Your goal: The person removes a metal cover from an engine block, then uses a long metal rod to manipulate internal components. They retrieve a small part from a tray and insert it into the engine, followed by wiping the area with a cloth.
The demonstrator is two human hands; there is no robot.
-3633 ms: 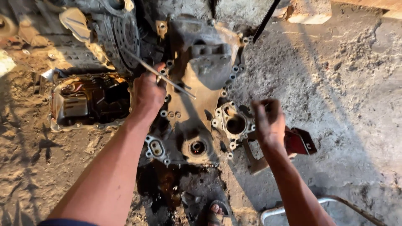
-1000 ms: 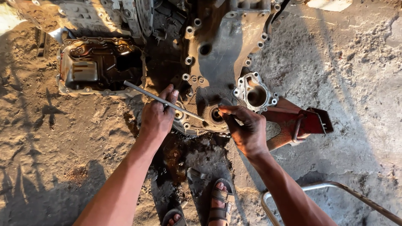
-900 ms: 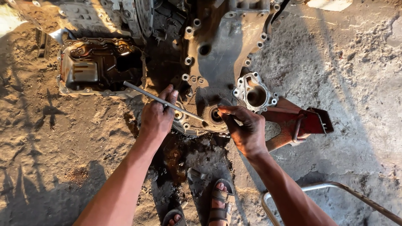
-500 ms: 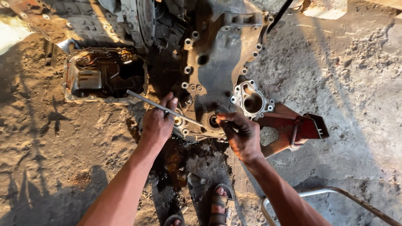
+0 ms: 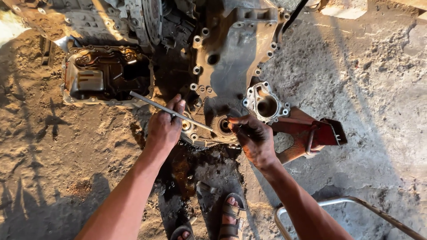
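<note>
Compared with a moment ago, we see our view drawn back a little while both hands stay at the same round bore, so the work there goes on. Far left, the oily pan (image 5: 104,75) lies open on the dirt. Our left hand (image 5: 163,129) stays wrapped around the long metal rod (image 5: 171,111), whose tip reaches toward the seal bore (image 5: 223,125). The grey engine cover (image 5: 231,58) lies flat beyond. Our right hand (image 5: 255,138) is narrowly pinched at the bore; whether it holds anything we cannot tell. A red bracket (image 5: 311,133) lies right, on rough concrete (image 5: 378,102) outdoors.
</note>
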